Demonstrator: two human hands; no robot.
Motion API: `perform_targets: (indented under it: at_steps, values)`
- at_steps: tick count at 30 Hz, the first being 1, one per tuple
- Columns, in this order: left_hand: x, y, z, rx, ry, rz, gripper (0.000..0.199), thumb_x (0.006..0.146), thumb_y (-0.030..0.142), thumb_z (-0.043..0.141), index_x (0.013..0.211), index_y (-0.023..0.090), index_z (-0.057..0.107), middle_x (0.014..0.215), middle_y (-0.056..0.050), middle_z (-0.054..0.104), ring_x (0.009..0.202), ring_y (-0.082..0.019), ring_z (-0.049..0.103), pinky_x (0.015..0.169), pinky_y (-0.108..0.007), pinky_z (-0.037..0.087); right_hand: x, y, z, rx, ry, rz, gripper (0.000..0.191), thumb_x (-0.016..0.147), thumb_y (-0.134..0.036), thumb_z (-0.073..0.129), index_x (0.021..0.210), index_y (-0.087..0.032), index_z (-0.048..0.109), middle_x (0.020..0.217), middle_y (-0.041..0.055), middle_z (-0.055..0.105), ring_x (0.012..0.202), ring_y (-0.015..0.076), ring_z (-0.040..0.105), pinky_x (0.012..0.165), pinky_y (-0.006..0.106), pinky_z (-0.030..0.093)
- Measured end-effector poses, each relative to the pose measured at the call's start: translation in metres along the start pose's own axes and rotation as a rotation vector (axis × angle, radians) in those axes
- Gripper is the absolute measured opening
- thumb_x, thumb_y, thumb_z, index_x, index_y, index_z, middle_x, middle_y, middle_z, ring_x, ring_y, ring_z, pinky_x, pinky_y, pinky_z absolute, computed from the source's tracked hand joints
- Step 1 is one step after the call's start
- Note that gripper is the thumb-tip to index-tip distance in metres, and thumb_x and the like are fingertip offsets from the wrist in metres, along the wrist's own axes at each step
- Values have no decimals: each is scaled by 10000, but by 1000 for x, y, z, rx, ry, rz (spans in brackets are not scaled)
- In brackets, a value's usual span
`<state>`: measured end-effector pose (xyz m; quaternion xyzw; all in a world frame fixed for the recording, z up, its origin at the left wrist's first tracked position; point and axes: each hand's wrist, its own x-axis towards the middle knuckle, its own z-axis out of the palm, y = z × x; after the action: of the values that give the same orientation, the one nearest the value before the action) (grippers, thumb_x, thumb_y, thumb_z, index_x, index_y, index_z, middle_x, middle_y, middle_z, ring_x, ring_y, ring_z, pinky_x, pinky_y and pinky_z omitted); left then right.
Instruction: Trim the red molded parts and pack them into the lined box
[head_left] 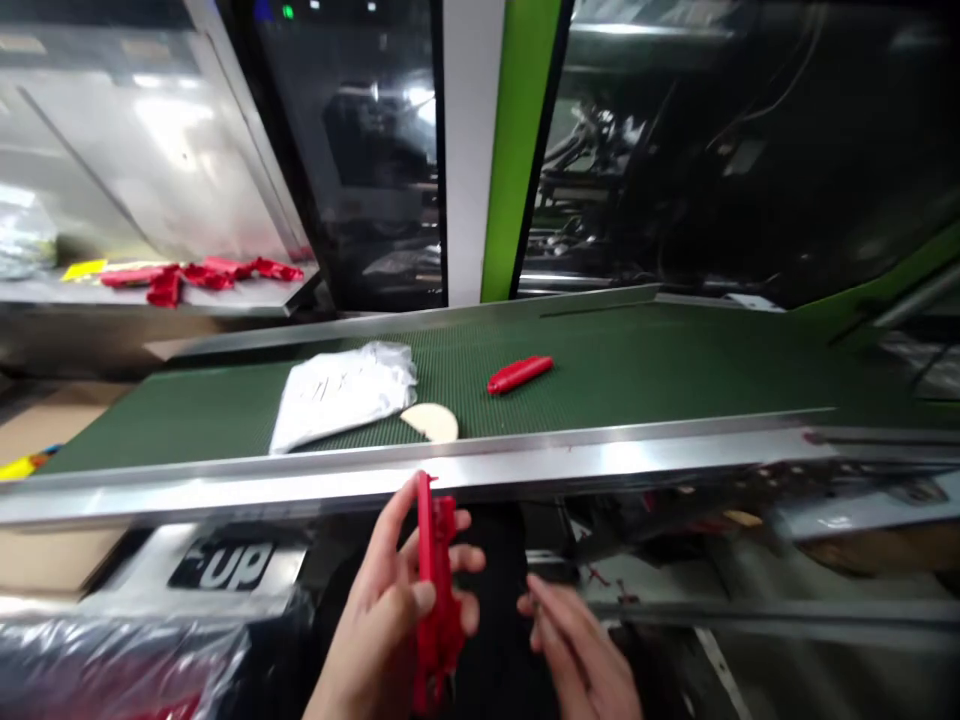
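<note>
My left hand is wrapped round a long red plastic part, held upright in front of the conveyor's near rail. To its right, apart from the part, is my right hand. Its fingers are pinched together; what they hold, if anything, is too dark and blurred to make out. Beyond the hands, another red plastic part lies on the green conveyor belt. Left of it on the belt are a white bag with handwriting and a cream-coloured flat disc-like piece.
A metal rail edges the belt on my side. Several red parts lie on a ledge at the left. Cardboard and a plastic-wrapped bundle are at the lower left. Behind the belt stands a machine with a green post.
</note>
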<state>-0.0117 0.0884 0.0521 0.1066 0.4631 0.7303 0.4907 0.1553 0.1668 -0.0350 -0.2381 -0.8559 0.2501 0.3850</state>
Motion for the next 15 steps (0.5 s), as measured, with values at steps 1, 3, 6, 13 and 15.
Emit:
perform_targets:
  at_steps: [1, 3, 6, 13, 15]
  values:
    - [-15, -7, -9, -58, 22, -51, 757, 718, 252, 673, 1415, 282, 381, 1144, -123, 610, 804, -200, 592, 527, -233, 449, 4, -5, -5, 50, -17, -4, 367, 953, -84, 457, 1283, -212, 557, 1043, 41, 689, 847, 107, 691, 706, 183, 581]
    - [-39, -20, -19, -165, 28, -134, 690, 707, 248, 671, 1362, 269, 456, 1059, -100, 623, 723, -163, 550, 496, -211, 419, 17, -20, -15, 111, -90, -88, 382, 932, -65, 475, 1267, -212, 585, 1136, 58, 664, 996, 125, 666, 806, 204, 571]
    - [-64, -30, -28, -224, 47, -173, 451, 805, 314, 639, 1241, 248, 543, 998, -77, 620, 670, -135, 521, 465, -183, 389, 40, -46, -26, 106, -213, -216, 429, 895, 15, 485, 1267, -169, 594, 1162, 76, 638, 1068, 125, 613, 913, 242, 521]
    - [-87, -33, -38, -99, 191, -99, 280, 968, 362, 478, 1168, 174, 534, 993, -97, 627, 612, -121, 538, 458, -196, 389, 49, -80, -17, 44, -368, -378, 416, 860, 60, 535, 1243, -90, 600, 1134, 104, 645, 1023, 165, 584, 880, 336, 495]
    - [-91, -31, -38, -101, 217, -115, 284, 968, 363, 483, 1174, 173, 527, 986, -95, 624, 613, -117, 524, 469, -201, 388, 47, -83, -13, 12, -370, -404, 398, 855, 64, 541, 1222, -73, 612, 1123, 116, 651, 1007, 180, 587, 858, 357, 491]
